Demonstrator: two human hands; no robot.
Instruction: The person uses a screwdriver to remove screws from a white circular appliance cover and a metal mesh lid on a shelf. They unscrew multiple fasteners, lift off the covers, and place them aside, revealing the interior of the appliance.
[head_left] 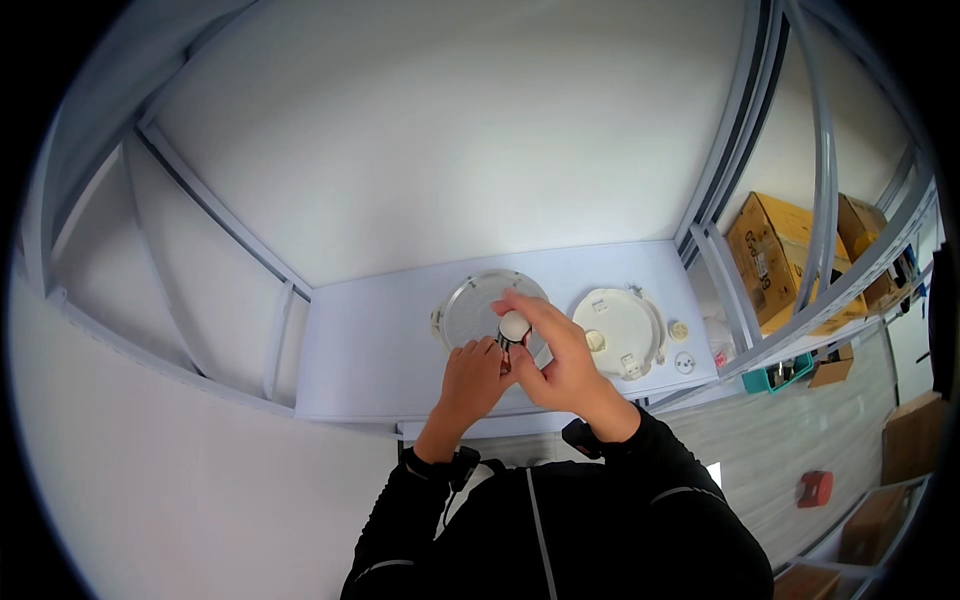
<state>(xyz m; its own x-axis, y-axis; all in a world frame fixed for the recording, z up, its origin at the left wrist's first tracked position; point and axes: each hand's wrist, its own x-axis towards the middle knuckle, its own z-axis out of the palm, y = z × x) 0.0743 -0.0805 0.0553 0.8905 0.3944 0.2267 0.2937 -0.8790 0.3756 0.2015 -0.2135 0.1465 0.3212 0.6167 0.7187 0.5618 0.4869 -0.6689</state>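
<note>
Both my hands meet over the middle of the white table [370, 345]. My right hand [565, 360] curls its thumb and fingers around a small part with a round white top [514, 326] and a dark ribbed side. Against the lower, dark side of that part, my left hand [474, 376] is closed, its fingertips partly hidden. Beneath the hands lies a round grey plate [468, 308] with a pale rim, partly covered by them. A white round housing [622, 318] rests just right of my right hand, with a small cream round piece [596, 341] on it.
Right of the housing lie another cream round piece [679, 330] and a white disc with holes [684, 363]. Grey frame posts [725, 285] rise at the table's right end. Beyond them are cardboard boxes [775, 250], a teal bin [778, 376] and a red stool-like object [815, 489].
</note>
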